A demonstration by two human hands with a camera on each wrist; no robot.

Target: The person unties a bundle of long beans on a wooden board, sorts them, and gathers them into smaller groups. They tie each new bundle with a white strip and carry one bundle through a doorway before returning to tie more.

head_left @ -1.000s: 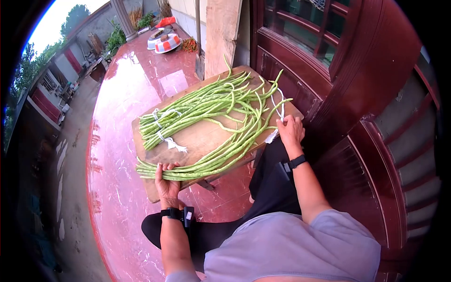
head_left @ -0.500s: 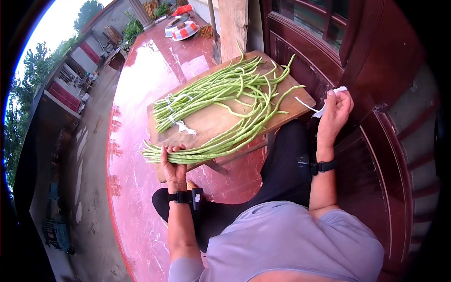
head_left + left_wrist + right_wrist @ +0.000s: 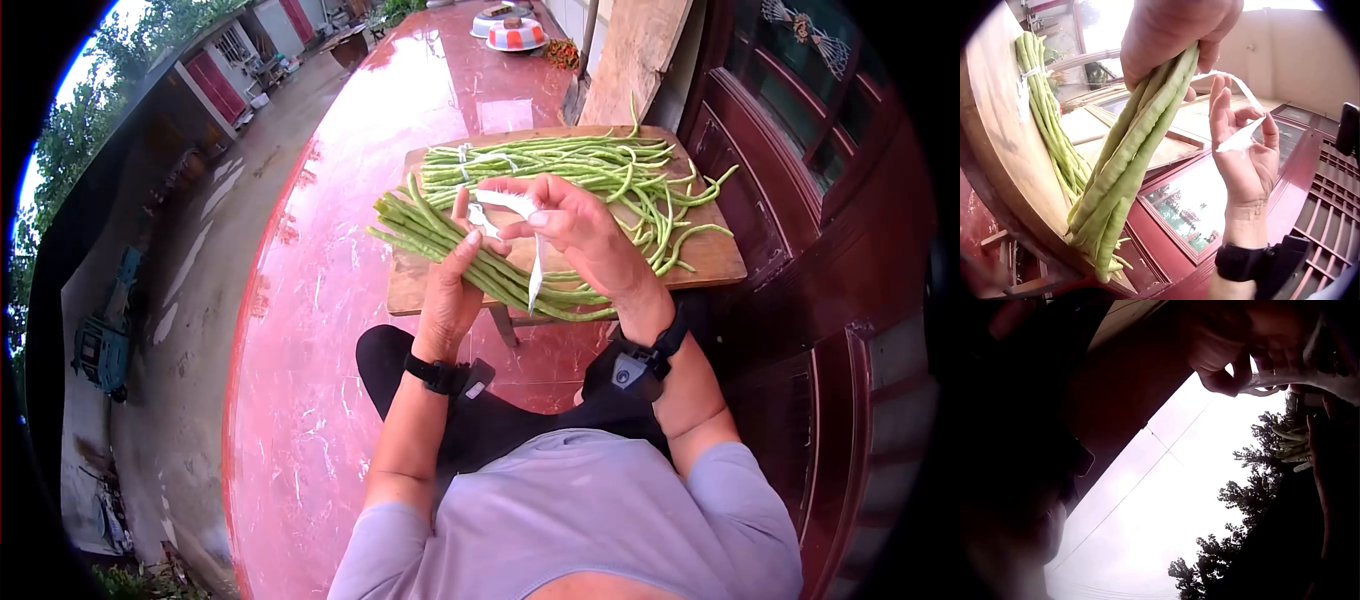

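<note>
Long green beans (image 3: 500,282) lie gathered in my left hand (image 3: 448,305), which grips them near their stem ends, raised over the front of the small wooden table (image 3: 715,262). Their far ends trail across its top. My right hand (image 3: 600,240) pinches a thin white strip (image 3: 536,275) just above the beans; in the left wrist view the strip (image 3: 1244,137) runs from the right fingers up behind the bunch. Another bunch of long beans (image 3: 560,152), tied with white strips, rests at the table's back. The right wrist view shows the right hand (image 3: 1222,353) only darkly.
A dark red door (image 3: 770,170) stands close on the right, with a wooden plank (image 3: 640,60) leaning behind the table. On the shiny red floor (image 3: 330,380) at the back sits an orange-and-white basin (image 3: 516,35). A concrete yard lies to the left.
The right hand went out to the right with the white strip, then came back left to the bunch beside the left hand. The left hand has lifted the beans' stem ends off the table.
</note>
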